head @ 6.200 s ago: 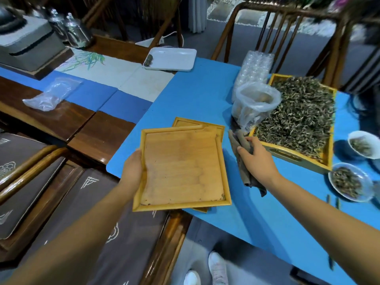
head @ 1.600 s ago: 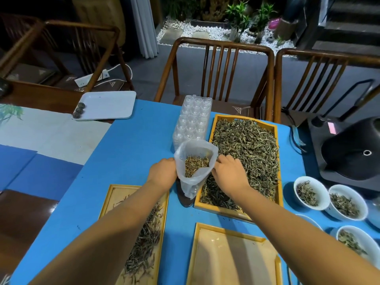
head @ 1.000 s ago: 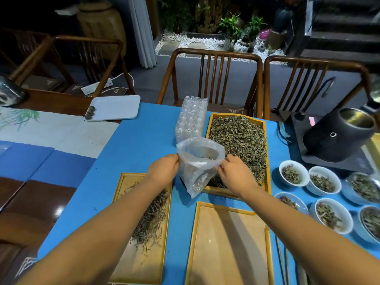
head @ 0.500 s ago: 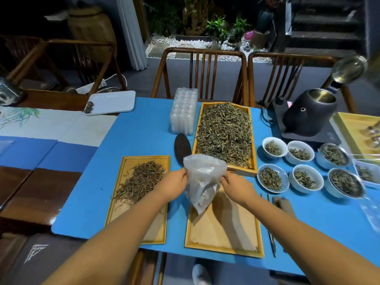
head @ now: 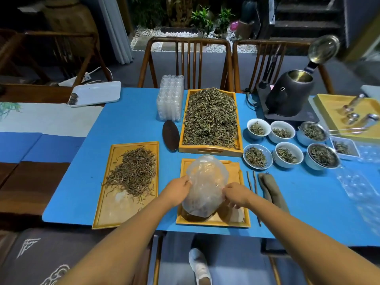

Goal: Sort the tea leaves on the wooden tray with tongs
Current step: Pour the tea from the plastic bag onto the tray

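black kettle, white bowls, chairs

A single head-worn camera looks forward and steeply down across the blue surface, near enough that both forearms fill the bottom. Chairs show beyond; wide-angle edges seem blurred.
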Available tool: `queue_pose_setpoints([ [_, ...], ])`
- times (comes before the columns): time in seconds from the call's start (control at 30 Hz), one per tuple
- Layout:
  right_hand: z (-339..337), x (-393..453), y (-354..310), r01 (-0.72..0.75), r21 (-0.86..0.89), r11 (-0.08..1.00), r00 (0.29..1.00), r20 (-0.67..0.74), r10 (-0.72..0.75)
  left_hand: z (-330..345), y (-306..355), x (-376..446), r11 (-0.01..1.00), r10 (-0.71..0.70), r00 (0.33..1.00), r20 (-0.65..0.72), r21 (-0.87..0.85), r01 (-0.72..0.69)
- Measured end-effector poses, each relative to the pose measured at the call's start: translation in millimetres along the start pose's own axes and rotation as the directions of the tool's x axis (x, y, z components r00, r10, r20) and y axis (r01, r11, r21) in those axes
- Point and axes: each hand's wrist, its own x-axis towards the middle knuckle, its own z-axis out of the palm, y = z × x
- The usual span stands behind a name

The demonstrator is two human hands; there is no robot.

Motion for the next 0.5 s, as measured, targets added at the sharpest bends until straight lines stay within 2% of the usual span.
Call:
queue_pose_setpoints([
  [0.2,1.8,3.9,8.7,-0.023,0.093,0.995,1.000,0.024,0.021,4.6,-0.9,3.3,0.983,-0.081,0.997,-0.004,-0.165,0.080],
  [0.5,-7.9,7.8,6.9,-0.038,0.195,0.980,0.999,0.009,0.037,-3.2,8.5,10.4,0.960,-0.139,0.990,0.021,-0.243,0.140],
])
